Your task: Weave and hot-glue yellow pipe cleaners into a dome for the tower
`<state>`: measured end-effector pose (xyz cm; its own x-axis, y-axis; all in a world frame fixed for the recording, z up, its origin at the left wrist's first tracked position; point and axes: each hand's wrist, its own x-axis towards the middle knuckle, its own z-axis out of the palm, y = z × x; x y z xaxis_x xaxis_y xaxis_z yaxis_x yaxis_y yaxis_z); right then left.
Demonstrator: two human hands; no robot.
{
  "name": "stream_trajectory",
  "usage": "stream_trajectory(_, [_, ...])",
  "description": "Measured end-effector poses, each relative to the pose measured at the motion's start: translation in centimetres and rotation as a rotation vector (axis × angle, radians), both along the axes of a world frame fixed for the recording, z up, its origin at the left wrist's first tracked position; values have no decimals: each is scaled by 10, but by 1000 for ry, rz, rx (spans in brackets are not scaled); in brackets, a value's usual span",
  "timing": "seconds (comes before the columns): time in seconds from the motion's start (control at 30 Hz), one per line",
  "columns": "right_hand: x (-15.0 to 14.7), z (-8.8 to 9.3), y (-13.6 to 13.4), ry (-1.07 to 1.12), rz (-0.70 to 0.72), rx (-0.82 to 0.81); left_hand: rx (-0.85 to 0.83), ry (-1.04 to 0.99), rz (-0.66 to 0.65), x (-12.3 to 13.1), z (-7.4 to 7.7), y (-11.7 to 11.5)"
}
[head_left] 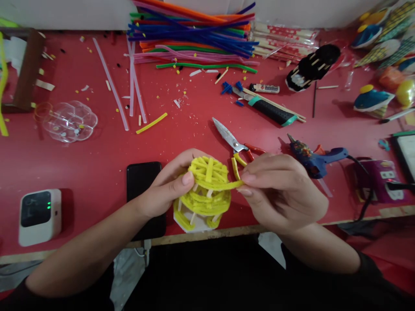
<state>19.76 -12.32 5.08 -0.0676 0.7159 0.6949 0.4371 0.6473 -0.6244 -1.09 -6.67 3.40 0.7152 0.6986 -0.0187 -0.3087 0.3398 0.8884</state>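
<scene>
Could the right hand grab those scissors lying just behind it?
Probably yes. The scissors lie on the table just beyond the right hand, nothing between. But that hand is pinching a yellow strand of the basket, which the left hand holds, so it is not free.

No word, brand or number can be read anywhere. The paper chopstick sleeves (285, 36) at the table's far edge carry red printing, too blurred to make out. The small white tube (264, 88) lying in front of them has a dark label, also illegible. The white device (39, 216) near the front left corner shows two green lights on its dark panel, no figures. Markings on the purple power strip (378, 181) by the right edge are too small to tell.
</scene>
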Motion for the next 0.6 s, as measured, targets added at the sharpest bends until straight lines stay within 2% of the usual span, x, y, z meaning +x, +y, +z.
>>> stream_trajectory(0.17, [-4,0,1,84,6,-94,47,7,-17,0,2,2])
stream_trajectory(0.47, [-5,-2,4,200,140,-252,75,-25,-78,-2,3,2])
stream_trajectory(0.6, [-3,-4,6,244,205,-250,192,-6,-60,-2,1,5])
